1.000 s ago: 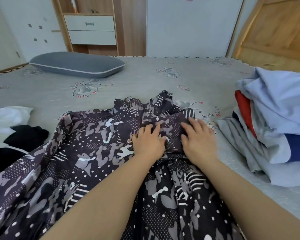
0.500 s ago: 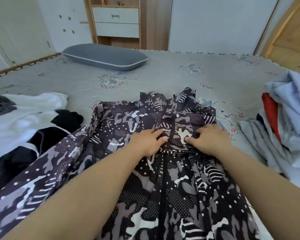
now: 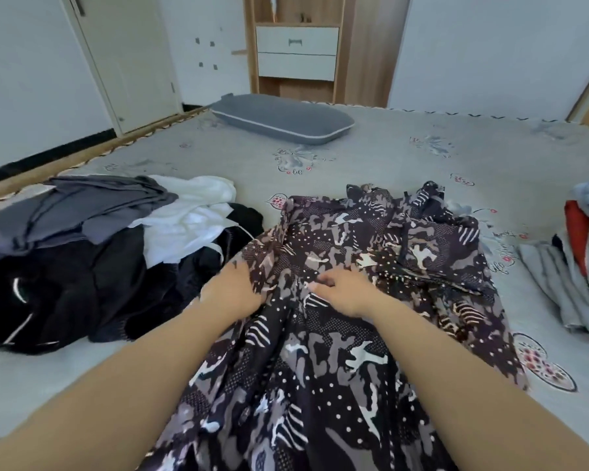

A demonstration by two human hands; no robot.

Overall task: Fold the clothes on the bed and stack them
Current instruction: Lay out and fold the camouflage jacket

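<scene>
A dark camouflage-print garment (image 3: 347, 351) with white dots and stripes lies spread on the grey bed sheet (image 3: 388, 158) in front of me. My left hand (image 3: 233, 290) grips the garment's left edge, its fingers tucked under the fabric. My right hand (image 3: 340, 290) rests on the cloth just right of it, fingers curled and pinching a fold. A heap of unfolded clothes (image 3: 92, 246), grey, white and black, lies at the left. Another pile (image 3: 585, 253) with blue, red and grey pieces sits at the right edge.
A grey pillow (image 3: 279, 122) lies at the far side of the bed. Beyond it stand a wooden cabinet with white drawers (image 3: 296, 52) and a white door (image 3: 126, 56). The bed's wooden edge (image 3: 82, 158) runs along the left.
Both hands moved left from the garment's collar area to its left edge. My view turned left, bringing the grey, white and black heap into sight.
</scene>
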